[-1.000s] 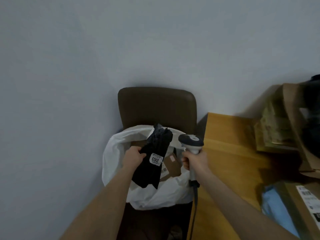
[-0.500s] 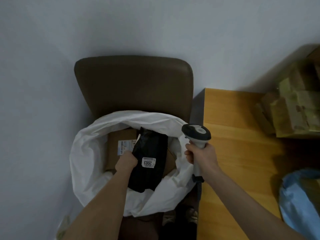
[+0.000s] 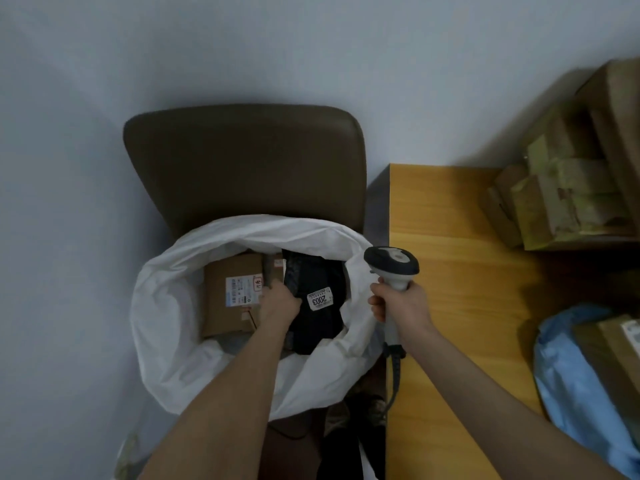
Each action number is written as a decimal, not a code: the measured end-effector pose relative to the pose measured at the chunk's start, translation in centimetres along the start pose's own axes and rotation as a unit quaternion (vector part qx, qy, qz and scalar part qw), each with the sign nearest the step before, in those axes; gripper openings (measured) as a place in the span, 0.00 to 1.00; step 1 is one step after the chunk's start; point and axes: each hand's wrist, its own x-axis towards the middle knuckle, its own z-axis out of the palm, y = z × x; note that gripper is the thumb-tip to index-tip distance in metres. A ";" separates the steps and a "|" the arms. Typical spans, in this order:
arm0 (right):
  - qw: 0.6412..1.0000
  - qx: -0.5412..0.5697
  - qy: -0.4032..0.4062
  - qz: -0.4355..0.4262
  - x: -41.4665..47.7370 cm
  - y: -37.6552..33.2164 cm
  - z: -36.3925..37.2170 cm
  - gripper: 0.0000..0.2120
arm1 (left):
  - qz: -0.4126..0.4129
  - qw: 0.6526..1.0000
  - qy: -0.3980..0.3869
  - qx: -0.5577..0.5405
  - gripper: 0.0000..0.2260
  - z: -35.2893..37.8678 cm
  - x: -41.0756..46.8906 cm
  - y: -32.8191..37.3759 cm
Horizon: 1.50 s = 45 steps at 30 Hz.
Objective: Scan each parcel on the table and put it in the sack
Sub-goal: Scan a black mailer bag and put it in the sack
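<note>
views: 1 | head-worn, wide-angle | faces forward-down | close over sack (image 3: pixel 166 323) and table (image 3: pixel 467 306) edge

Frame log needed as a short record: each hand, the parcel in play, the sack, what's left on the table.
sack: white, open, at a brown chair; holds a cardboard box
left hand: grips black parcel inside the sack's mouth
right hand: holds scanner upright beside the sack
table: stacked boxes at the far right, blue bag at the near right

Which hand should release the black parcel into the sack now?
Left: the left hand holds the black parcel inside the sack mouth, while the right hand grips the scanner beside it.
</note>
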 end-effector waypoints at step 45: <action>0.963 0.221 0.047 -0.146 -8.3 -16.9 -44.9 0.09 | 0.271 0.948 0.053 -0.160 0.11 3.1 -31.3 42.2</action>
